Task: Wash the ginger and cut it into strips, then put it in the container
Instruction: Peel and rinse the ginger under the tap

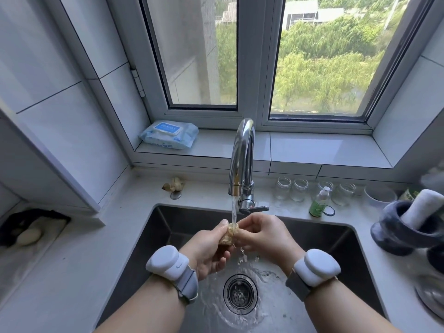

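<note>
Over sink point(168, 227), hands' grip half-hides ginger point(229, 234).

We find no legible text; the wipes pack point(168, 135) label and green bottle point(317, 205) print are too blurred.

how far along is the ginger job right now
Early. In hand: the left hand and right hand both hold a piece of ginger under water running from the tap over the sink. Nothing looks finished. Left: cutting into strips and filling the container; no knife, board or strips are in view. Another ginger piece lies on the counter behind the sink.
</note>
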Available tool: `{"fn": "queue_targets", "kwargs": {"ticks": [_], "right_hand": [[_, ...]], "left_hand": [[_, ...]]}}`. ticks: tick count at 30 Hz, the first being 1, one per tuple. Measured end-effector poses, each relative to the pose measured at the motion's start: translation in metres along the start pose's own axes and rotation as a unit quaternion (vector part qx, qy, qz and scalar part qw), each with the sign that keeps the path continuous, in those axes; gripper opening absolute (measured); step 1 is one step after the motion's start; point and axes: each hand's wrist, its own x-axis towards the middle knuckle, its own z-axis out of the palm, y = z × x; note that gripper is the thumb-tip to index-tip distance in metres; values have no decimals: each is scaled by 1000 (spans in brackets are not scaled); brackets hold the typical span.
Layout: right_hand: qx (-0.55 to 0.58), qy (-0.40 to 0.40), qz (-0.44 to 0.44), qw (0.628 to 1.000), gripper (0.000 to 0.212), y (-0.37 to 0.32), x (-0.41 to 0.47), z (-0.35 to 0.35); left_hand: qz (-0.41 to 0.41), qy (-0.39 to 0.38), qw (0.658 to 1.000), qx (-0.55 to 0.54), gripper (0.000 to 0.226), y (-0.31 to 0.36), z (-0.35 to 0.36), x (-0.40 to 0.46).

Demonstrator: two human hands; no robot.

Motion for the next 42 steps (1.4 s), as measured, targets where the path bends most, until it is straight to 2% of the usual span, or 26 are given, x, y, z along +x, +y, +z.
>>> {"fn": "queue_targets", "kwargs": {"ticks": [3,6,8,11,13,14,19,23,26,34,38,42], "right_hand": [[-55,12,-16,998,18,-1,0,1],[-114,67,-22,991,3,-2,0,4],[-77,71,-12,994,7,1,2,5],[43,20,16,999,13,1,2,4],[91,-15,30,995,6,0,0,2],[94,-21,31,995,1,-1,0,1],[16,17,19,1000,5,2,0,1],[83,25,39,995,14,-2,-2,1],[91,-4,33,995,6,-6,-5,0],[-23,45,-21,998,9,-7,-4,2],[18,30,-1,999,14,-9,-5,2],[80,-19,28,996,3,-12,-8,-5]], "left_hand": [[16,8,1000,18,45,-2,0,2],[7,-8,1000,18,46,-2,2,2],[-21,-24,1000,2,47,-1,2,0],[-66,-45,996,-47,48,1,-4,0],[-81,-50,994,-58,49,1,-6,2],[-85,-52,993,-59,49,0,-6,2],[-87,-66,993,-45,49,-4,-5,3],[-88,-102,985,-106,48,-4,-8,2],[-97,-117,978,-144,47,-6,-11,2],[-117,-155,971,-139,41,-5,-6,2],[-118,-166,967,-151,43,-5,-8,1],[-97,-141,973,-153,44,-7,-13,2]]}}
